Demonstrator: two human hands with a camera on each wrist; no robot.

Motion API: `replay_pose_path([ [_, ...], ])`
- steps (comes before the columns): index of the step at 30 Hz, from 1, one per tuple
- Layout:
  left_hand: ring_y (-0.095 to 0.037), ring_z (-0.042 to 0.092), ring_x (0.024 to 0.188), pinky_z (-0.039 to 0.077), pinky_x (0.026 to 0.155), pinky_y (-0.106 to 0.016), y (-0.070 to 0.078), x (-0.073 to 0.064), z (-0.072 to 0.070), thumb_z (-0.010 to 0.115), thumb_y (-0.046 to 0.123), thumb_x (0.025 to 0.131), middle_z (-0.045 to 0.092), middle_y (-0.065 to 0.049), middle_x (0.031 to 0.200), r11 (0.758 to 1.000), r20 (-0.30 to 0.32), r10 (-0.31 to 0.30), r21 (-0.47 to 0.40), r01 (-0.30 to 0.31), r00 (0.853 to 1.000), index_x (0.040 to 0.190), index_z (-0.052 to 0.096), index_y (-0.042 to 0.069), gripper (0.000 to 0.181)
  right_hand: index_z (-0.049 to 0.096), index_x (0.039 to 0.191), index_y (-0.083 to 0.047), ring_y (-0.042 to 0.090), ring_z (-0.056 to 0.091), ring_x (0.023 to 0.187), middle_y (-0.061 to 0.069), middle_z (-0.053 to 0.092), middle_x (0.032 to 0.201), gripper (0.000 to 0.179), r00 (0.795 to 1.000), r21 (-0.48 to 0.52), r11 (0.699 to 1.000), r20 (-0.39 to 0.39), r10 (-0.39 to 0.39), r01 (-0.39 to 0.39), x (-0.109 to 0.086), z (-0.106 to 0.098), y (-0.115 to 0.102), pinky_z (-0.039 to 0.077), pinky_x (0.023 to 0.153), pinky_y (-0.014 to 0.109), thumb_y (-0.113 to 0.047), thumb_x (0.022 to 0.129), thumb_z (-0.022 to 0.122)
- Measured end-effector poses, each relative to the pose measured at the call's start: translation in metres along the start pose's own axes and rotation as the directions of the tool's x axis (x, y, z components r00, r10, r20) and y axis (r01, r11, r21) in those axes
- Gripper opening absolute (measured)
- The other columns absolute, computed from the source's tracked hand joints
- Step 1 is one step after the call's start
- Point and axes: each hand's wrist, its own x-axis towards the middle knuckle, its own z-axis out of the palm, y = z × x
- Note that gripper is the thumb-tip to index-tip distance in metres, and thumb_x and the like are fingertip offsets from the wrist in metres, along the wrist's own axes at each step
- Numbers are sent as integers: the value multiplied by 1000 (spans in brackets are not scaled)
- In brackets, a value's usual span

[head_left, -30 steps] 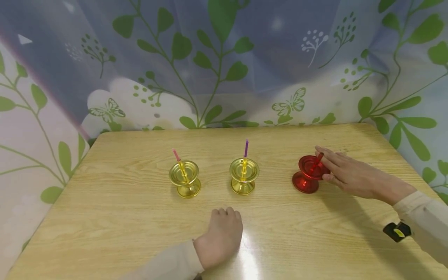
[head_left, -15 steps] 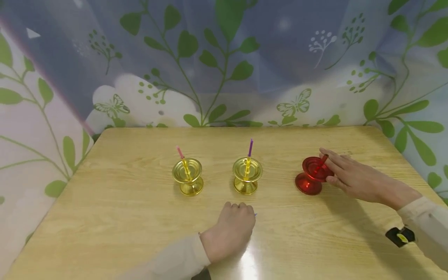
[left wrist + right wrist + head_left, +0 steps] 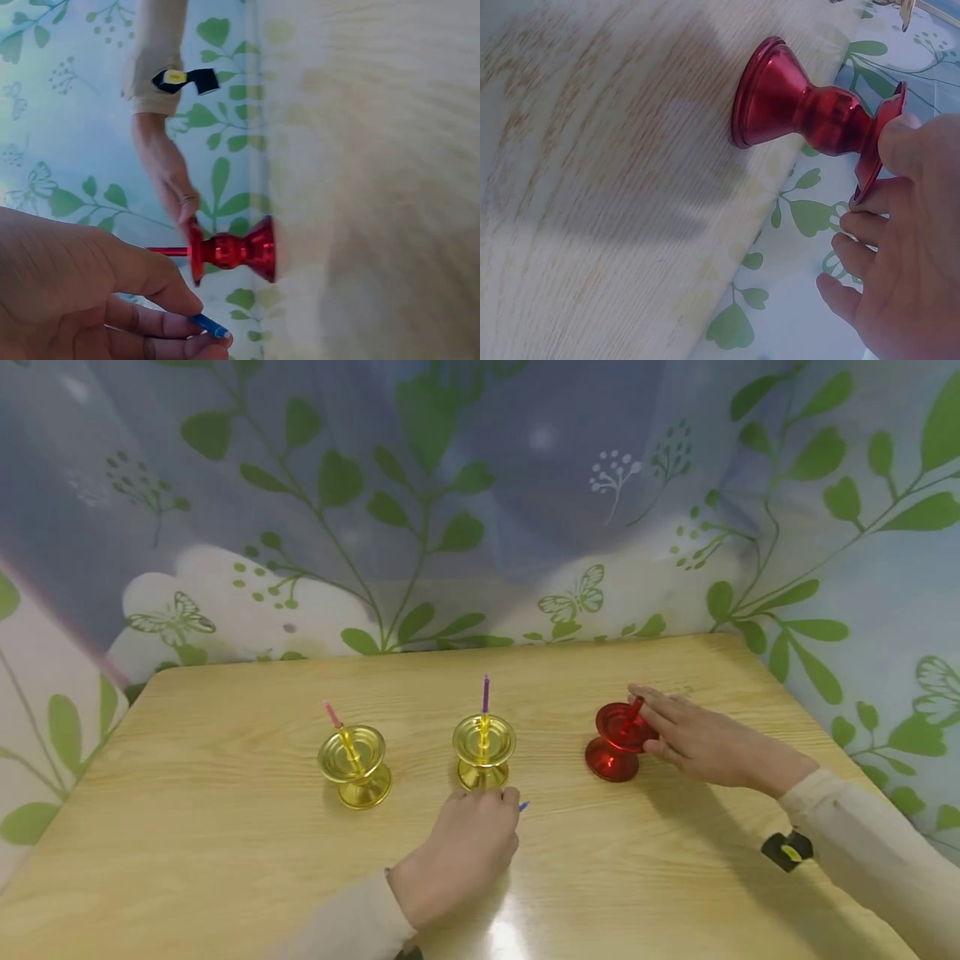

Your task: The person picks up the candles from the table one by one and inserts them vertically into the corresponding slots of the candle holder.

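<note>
My left hand (image 3: 463,853) is over the table in front of the middle gold candle holder (image 3: 483,775). Its thumb and fingers pinch a small blue candle (image 3: 210,325), whose end sticks out past the fingertips. At the right stands a red candle holder (image 3: 612,762), upright on its round base, with a thin red tube (image 3: 166,251) rising from its dish. My right hand (image 3: 708,745) holds this dish by its rim between thumb and index finger; the other fingers (image 3: 855,255) spread loosely below.
A purple candle (image 3: 486,695) stands upright in the middle gold holder. To the left, another gold candle holder (image 3: 365,789) carries a tilted pink candle (image 3: 333,715). The wooden table (image 3: 225,860) meets a leaf-patterned cloth (image 3: 330,552) at the back.
The left hand has moved forward and slightly right, and the blue candle's tip has come into view beside it. The right hand stays on the red holder. The head view has shifted.
</note>
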Motion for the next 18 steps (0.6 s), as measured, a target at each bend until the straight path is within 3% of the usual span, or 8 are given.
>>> replay_pose_path([
  [4, -6, 45, 51, 40, 44, -22, -5, 2, -9, 68, 10, 83, 48, 2, 61, 998, -131, 63, 0, -63, 989, 73, 53, 8, 18, 34, 145, 10, 40, 23, 141, 24, 20, 156, 61, 1000, 8, 1000, 9, 9, -9, 7, 1, -6, 24, 111, 57, -32, 102, 47],
  [7, -5, 44, 51, 39, 42, -21, -3, 10, -19, 65, 9, 85, 47, 3, 60, 995, -163, 94, -24, -100, 982, 72, 52, 9, 19, 34, 144, 11, 41, 24, 141, 24, 21, 156, 61, 1000, 20, 1000, -11, 0, 0, 7, 2, -6, 25, 111, 57, -31, 102, 48],
  [12, -5, 43, 52, 35, 42, -18, 6, 26, -39, 58, 9, 92, 47, 4, 62, 980, -179, 122, -136, -147, 976, 76, 53, 9, 17, 35, 144, 10, 41, 25, 140, 24, 22, 156, 60, 999, 39, 999, -33, 6, -5, 4, 4, -6, 26, 109, 58, -31, 102, 49],
  [18, -4, 50, 57, 38, 46, -14, 17, 52, -58, 59, 15, 96, 58, 6, 73, 959, -211, 78, -252, -131, 974, 90, 61, 10, 7, 33, 146, 7, 40, 23, 141, 22, 20, 157, 61, 1000, 77, 997, -10, 27, -26, 4, 4, -4, 25, 110, 58, -33, 102, 47],
])
